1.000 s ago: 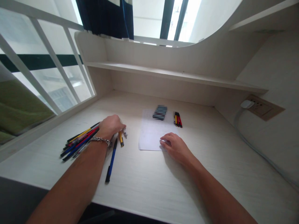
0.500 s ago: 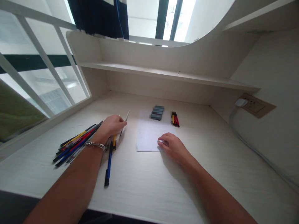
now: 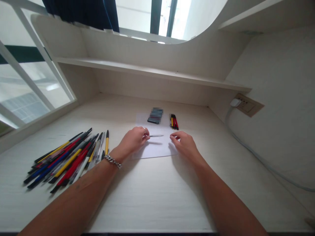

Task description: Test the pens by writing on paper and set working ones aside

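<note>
My left hand (image 3: pixel 135 139) pinches a thin pen refill (image 3: pixel 157 135) by one end. The refill lies level above a white sheet of paper (image 3: pixel 154 151) and casts a shadow on it. Its other end points towards my right hand (image 3: pixel 185 144), which hovers at the sheet's right side. That hand is half curled, thumb and forefinger slightly apart, with nothing between them. Left of my left forearm, a pile of pens (image 3: pixel 65 159) in black, blue, red, yellow and clear spreads over the desk.
A dark, blurred-out object (image 3: pixel 155 116) lies at the paper's far edge. Several red, yellow and black pens (image 3: pixel 174 121) lie in a row to its right. A shelf (image 3: pixel 147 72) runs along the back. A cable (image 3: pixel 248 149) hangs from the wall socket (image 3: pixel 249 105) at right.
My left hand has moved right from beside the pens to over the paper, carrying the refill, which has turned from slanted to level. My right hand stays near the paper's right side.
</note>
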The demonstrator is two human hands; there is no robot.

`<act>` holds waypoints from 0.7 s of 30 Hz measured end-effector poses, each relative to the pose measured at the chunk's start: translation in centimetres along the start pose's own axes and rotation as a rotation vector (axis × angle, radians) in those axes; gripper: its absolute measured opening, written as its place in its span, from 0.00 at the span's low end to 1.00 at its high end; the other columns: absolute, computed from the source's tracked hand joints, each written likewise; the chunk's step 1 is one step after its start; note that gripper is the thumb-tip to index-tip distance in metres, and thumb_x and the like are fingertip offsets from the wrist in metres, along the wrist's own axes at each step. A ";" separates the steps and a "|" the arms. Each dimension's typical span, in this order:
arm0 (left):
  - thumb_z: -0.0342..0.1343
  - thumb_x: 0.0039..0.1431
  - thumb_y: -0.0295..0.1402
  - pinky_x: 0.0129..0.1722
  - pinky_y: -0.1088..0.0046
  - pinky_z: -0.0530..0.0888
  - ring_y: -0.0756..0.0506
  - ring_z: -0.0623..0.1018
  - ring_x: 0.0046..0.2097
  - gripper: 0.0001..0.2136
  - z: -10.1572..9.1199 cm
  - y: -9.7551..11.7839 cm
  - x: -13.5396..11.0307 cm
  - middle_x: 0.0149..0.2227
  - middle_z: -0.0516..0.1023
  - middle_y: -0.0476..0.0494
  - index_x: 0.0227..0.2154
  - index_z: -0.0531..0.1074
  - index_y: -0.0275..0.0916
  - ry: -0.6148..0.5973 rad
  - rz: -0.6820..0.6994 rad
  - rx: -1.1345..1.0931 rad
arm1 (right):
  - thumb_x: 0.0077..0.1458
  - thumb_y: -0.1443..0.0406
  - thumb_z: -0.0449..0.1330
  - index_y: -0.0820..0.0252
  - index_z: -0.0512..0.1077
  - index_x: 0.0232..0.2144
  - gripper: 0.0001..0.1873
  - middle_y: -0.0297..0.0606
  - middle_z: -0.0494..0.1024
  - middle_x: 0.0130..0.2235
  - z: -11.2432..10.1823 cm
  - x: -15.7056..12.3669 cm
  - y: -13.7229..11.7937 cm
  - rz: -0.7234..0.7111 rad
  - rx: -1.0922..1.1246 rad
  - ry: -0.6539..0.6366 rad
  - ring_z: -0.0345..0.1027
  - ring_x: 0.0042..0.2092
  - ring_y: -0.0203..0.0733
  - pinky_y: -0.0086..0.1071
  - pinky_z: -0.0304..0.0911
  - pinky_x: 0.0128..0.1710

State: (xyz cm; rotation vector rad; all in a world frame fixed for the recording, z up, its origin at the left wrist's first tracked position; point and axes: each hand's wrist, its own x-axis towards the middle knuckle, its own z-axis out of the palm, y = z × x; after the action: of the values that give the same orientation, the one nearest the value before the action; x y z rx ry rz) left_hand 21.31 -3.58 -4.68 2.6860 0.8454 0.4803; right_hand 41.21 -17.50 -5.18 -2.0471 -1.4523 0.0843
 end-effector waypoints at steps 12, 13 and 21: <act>0.53 0.59 0.38 0.46 0.65 0.69 0.40 0.74 0.43 0.12 0.9 -0.5 -0.3 0.39 0.78 0.38 0.38 0.79 0.40 -0.038 0.040 0.016 | 0.58 0.63 0.55 0.57 0.78 0.36 0.11 0.38 0.80 0.40 0.9 0.1 0.2 0.001 -0.030 -0.015 0.71 0.40 0.40 0.31 0.62 0.42; 0.53 0.58 0.38 0.46 0.65 0.69 0.40 0.75 0.44 0.12 0.9 -0.5 -0.4 0.39 0.78 0.38 0.38 0.78 0.40 -0.035 0.043 0.008 | 0.58 0.63 0.55 0.57 0.78 0.37 0.11 0.38 0.80 0.40 1.0 0.1 0.2 -0.001 -0.033 -0.020 0.71 0.40 0.40 0.31 0.62 0.42; 0.59 0.53 0.40 0.46 0.66 0.71 0.41 0.76 0.44 0.19 0.4 -2.1 -0.9 0.43 0.78 0.38 0.46 0.75 0.37 -0.015 -0.007 -0.115 | 0.58 0.64 0.55 0.57 0.78 0.39 0.12 0.39 0.80 0.41 1.4 0.3 0.1 -0.027 -0.022 -0.029 0.72 0.41 0.41 0.32 0.62 0.44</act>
State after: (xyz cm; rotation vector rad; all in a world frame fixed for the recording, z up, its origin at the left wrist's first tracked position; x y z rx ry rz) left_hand 19.75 -2.51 -5.95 2.5775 0.7974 0.4910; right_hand 40.89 -16.61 -6.30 -2.0516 -1.5049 0.0877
